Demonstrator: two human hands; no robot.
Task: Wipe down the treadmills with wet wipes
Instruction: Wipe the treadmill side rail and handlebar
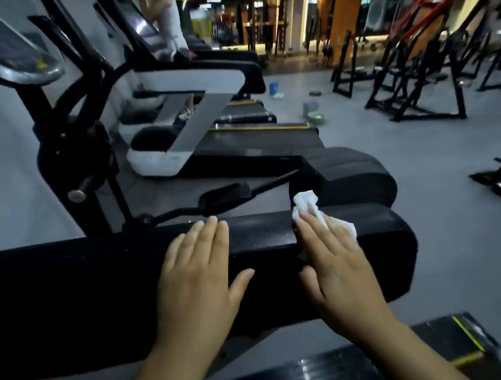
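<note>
Your left hand (198, 276) lies palm down on top of the black side rail (260, 235), fingers straight and close together, thumb spread towards the near face of the rail; it holds nothing. Your right hand (334, 269) is just beside it on the same rail, the two hands apart. Its fingers are also straight and flat, pressing the wipe (306, 204) against the rail's top surface. The wipe is white, thin and crumpled. One wrinkled bunch sticks out beyond your fingertips and a flatter corner shows past the outer edge of the hand. The rail is a broad bar with rounded edges and a matte, finely grained finish, and a seam crosses it between your hands. Below your right wrist, the dark deck (369, 366) carries a yellow stripe near its edge. Further along the row, the neighbouring treadmill (180, 83) has a smooth white frame with rounded corners and a grey slanted strut. On the grey floor (416, 158) stand a blue tub (273, 88) and a round green container (316, 118), well apart from you.
</note>
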